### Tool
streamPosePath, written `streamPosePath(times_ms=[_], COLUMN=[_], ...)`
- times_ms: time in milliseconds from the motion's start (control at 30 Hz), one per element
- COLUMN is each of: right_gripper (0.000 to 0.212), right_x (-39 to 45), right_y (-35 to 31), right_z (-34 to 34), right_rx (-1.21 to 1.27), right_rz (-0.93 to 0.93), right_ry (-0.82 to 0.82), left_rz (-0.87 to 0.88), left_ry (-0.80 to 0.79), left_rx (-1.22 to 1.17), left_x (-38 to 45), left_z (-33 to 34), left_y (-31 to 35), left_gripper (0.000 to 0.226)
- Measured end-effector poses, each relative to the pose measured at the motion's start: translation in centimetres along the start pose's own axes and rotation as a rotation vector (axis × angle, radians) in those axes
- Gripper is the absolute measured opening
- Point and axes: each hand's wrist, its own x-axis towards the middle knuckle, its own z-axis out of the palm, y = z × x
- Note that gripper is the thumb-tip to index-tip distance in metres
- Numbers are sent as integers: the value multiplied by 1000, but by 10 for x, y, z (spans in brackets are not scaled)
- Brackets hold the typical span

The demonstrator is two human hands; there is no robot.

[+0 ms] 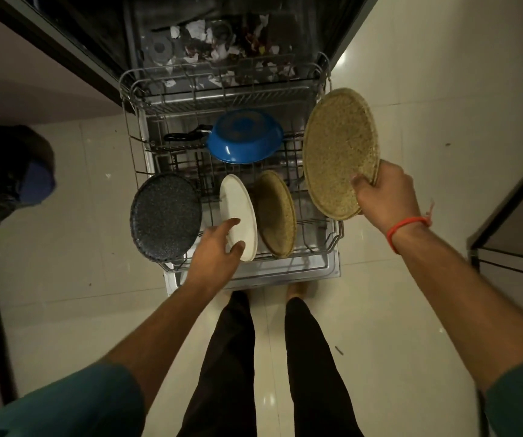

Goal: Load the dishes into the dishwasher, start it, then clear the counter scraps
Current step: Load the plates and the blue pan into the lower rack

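Note:
The dishwasher's lower rack [332,247] is pulled out in front of me. In it stand a dark speckled plate [165,216], a white plate [238,206] and a tan speckled plate [277,212], all on edge. A blue pan [244,137] lies upside down behind them. My right hand [383,197] grips a large tan speckled plate [335,149] by its near rim, held above the rack's right side. My left hand [219,247] holds the near edge of the white plate between thumb and fingers.
Paper and food scraps [219,45] lie scattered on the dark surface beyond the rack. A black bag [5,175] sits on the tiled floor at left. A dark cabinet edge [505,216] stands at right. My legs are just behind the open door [253,275].

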Motion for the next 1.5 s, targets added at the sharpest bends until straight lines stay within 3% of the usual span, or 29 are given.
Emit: streamPosePath(times_ms=[267, 567, 1067, 1367, 1500], right_gripper=[32, 33, 22, 13, 20], right_x=[1, 0, 4, 7, 7], right_y=[25, 39, 55, 60, 62], right_z=[28, 49, 77, 77, 76], right_rx=[-163, -245, -165, -108, -62], right_rz=[71, 98, 162, 182, 187], right_ry=[-131, -187, -295, -255, -275], left_rz=[17, 6, -31, -73, -124], left_ry=[-63, -70, -50, -50, -52], left_rx=[172, 159, 102, 73, 22], left_x=[25, 24, 31, 29, 25], left_z=[10, 20, 20, 19, 21], left_y=[-1, -3, -10, -25, -34], left_gripper=[65, 65, 66, 66, 66])
